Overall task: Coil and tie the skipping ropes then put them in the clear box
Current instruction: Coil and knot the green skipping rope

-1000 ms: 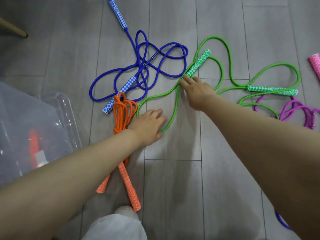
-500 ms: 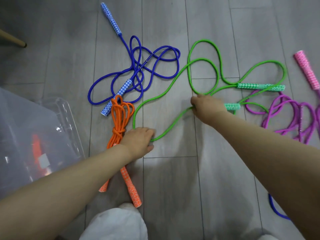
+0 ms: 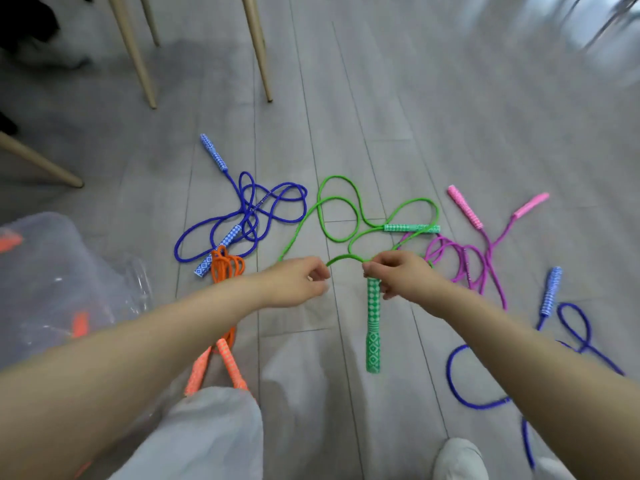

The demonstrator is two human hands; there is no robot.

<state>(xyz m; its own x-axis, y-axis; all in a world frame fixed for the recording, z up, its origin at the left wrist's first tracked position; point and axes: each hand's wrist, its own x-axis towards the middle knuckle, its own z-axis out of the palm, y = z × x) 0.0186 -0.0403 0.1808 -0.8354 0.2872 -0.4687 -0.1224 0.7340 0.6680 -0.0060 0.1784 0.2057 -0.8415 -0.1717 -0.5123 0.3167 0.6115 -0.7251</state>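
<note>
Grey plank floor with skipping ropes scattered across it, both hands raised on the green rope.

Nearest us, our pale trouser knee covered the handle ends of the coiled and knotted orange rope. Our left hand pinched the green cord, and our right hand gripped it at the top of one green handle, which hung straight down; a short arc of cord spanned the gap between the hands. The clear box stood at our left, with orange showing inside. Farther out lay the loose blue rope, the second green handle and the pink rope; another blue rope lay at right. Wooden chair legs stood beyond.
</note>
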